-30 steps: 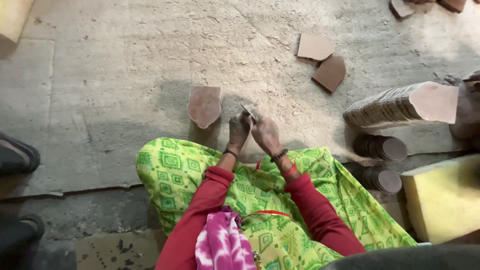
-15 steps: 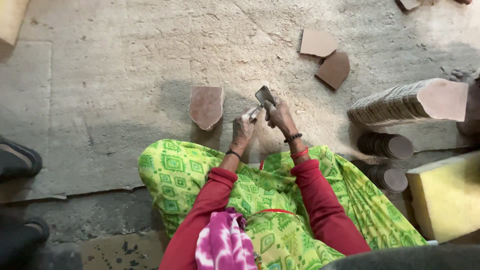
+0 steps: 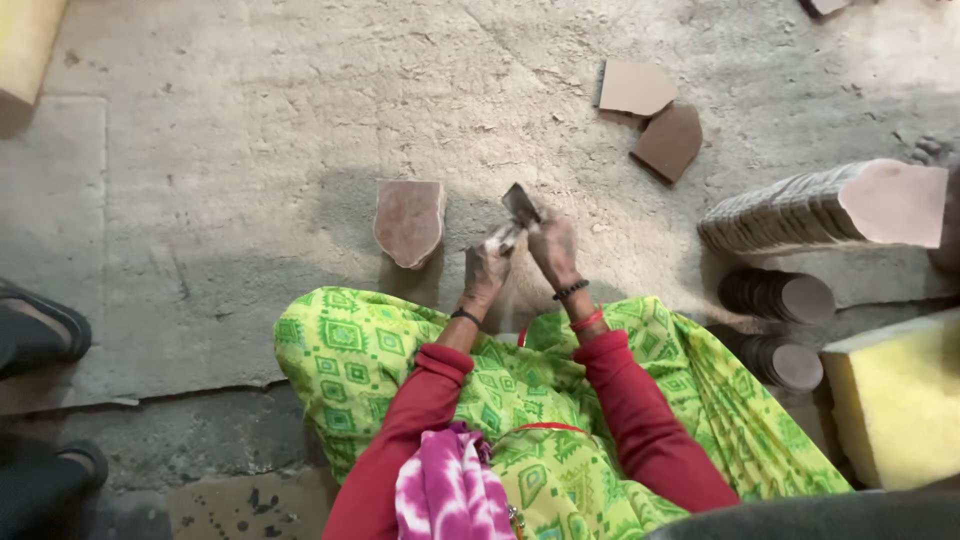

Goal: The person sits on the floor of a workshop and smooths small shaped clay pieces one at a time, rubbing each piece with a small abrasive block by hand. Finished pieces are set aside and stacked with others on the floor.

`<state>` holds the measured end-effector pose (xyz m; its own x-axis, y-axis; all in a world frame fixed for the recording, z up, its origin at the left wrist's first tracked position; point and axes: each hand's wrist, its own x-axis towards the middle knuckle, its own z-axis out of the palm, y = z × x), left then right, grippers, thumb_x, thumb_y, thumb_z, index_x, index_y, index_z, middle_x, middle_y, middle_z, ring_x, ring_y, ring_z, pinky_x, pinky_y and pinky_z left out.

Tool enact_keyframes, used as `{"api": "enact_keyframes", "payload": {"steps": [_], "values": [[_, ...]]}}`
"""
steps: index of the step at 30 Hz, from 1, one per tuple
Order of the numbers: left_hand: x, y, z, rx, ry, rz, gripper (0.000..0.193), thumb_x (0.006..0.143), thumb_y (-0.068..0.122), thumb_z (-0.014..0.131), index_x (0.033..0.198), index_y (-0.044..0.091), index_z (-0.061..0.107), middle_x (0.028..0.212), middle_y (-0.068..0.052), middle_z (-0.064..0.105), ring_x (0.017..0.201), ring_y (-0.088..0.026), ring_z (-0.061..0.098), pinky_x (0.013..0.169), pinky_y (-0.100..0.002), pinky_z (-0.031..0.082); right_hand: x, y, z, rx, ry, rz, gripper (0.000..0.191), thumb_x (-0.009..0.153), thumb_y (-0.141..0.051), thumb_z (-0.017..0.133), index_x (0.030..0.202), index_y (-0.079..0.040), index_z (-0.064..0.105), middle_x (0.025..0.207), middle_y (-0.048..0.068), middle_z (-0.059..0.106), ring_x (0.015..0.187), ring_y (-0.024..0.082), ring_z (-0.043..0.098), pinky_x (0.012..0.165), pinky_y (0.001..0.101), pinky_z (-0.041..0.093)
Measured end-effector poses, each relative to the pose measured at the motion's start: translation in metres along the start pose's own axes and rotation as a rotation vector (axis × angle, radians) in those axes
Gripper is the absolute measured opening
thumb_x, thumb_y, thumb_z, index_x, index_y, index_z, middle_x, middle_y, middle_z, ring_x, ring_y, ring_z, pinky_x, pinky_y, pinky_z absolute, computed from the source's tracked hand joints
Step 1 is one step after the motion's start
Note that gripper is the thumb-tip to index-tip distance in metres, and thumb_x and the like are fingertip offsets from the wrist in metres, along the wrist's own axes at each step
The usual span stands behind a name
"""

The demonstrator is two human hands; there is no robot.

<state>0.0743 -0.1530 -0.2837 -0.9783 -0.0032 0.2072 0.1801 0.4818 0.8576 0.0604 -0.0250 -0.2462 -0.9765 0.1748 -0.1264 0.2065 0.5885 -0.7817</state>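
— What do we see of our hands?

— Our right hand is closed around a small flat grey-brown piece of stone, which sticks up past the fingers with one corner tilted toward the floor ahead. Our left hand is curled just beside it, fingers bent in on something pale and small at the fingertips; we cannot tell what that is, nor whether it is truly gripped. The two hands are close together, nearly touching, in front of our knees.

— And the room around them?

— Just left of our hands a reddish-brown shield-shaped flat stone lies on the dusty grey concrete floor, apart from the fingers. Ahead and to the right, two flat brown stone slabs lie together, well apart from us. On the right a long leaning stack of thin stone slices borders our space, with two short dark stacks of round discs below it and a yellow foam block at the right edge. The floor ahead and to the left is broad and bare.

— How does the held piece look?

— Thin, dark, angular, with straight edges; its surface is dull and dusty.
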Motion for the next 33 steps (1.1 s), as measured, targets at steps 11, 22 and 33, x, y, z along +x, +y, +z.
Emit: {"api": "enact_keyframes", "payload": {"steps": [11,22,33], "values": [[0.004,0.007,-0.007,0.004,0.035,0.050,0.021,0.090,0.009,0.064,0.109,0.007,0.073,0.093,-0.021,0.073,0.083,-0.043,0.070,0.068,-0.048,0.057,-0.010,-0.001,0.003,-0.113,0.123,-0.258,0.028,0.093,-0.016,0.063,0.120,-0.014,0.073,0.077,0.020,0.068,0.063,0.038,0.066,0.053,0.0479,0.051],[0.010,0.004,-0.009,-0.013,0.027,0.058,0.019,0.091,0.006,0.059,0.102,0.004,0.074,0.087,-0.025,0.071,0.080,-0.045,0.070,0.069,-0.050,0.057,-0.014,0.006,0.004,-0.341,0.044,-0.137,0.044,0.103,-0.023,0.059,0.145,-0.009,0.058,0.056,0.012,0.064,0.039,0.031,0.055,0.033,0.0401,0.042],[0.006,0.003,-0.010,0.035,0.006,0.053,0.020,0.092,0.008,0.058,0.103,0.008,0.076,0.087,-0.023,0.071,0.081,-0.045,0.069,0.068,-0.051,0.056,-0.016,0.011,0.003,-0.390,0.113,-0.244,0.044,0.094,-0.028,0.065,0.137,-0.020,0.066,0.056,0.017,0.062,0.043,0.033,0.055,0.040,0.0449,0.042]]}}
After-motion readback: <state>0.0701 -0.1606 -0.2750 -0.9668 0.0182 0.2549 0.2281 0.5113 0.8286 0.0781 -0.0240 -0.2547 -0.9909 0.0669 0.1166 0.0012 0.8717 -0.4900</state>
